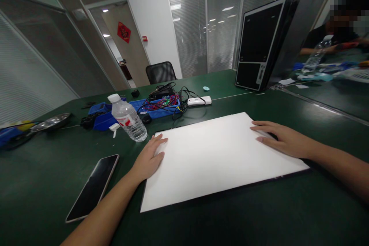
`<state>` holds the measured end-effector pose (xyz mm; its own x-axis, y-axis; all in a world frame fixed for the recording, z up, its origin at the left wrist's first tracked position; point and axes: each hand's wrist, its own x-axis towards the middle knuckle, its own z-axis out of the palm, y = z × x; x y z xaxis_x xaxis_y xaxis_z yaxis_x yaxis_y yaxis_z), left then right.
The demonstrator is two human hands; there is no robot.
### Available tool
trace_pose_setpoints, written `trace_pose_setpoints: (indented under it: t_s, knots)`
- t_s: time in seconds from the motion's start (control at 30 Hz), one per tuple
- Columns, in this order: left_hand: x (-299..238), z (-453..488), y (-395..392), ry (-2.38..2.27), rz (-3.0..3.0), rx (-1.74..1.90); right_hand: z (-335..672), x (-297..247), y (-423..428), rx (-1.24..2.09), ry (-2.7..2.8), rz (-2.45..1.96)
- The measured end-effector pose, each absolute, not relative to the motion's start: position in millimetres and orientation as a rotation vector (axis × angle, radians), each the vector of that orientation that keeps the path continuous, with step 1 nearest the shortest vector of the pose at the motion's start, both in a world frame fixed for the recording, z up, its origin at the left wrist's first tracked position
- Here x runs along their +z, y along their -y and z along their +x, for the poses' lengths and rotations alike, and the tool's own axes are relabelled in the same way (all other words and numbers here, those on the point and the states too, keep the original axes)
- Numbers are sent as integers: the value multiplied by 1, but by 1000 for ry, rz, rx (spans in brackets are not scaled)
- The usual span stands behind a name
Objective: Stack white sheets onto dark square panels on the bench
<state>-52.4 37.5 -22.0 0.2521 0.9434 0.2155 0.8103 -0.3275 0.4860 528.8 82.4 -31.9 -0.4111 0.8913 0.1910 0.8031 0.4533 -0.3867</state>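
Observation:
A large flat white board (219, 157) lies on the dark green table (259, 215) in front of me. My left hand (150, 157) rests flat on the board's left edge, fingers spread. On the board's right edge, near its far corner, my right hand (281, 138) lies flat with fingers extended. Neither hand grips anything.
A phone (93, 186) lies face up at the left. A water bottle (129, 119) stands behind my left hand, with blue trays and tangled wires (161, 103) beyond. A black computer case (265, 42) stands at the back right. Another person sits far right.

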Motion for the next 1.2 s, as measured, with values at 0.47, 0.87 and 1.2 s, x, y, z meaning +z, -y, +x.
trace_pose_setpoints:
  t_s: [0.47, 0.87, 1.2]
  knots:
    - [-16, -42, -35, -1709, 2307, 624, 530, -33, -83, 346, 2347, -1425]
    - [-15, -41, -34, -1710, 2331, 637, 529, -32, -82, 366, 2345, -1433]
    - [-14, -41, -33, -1714, 2322, 633, 528, -30, -81, 352, 2342, -1412]
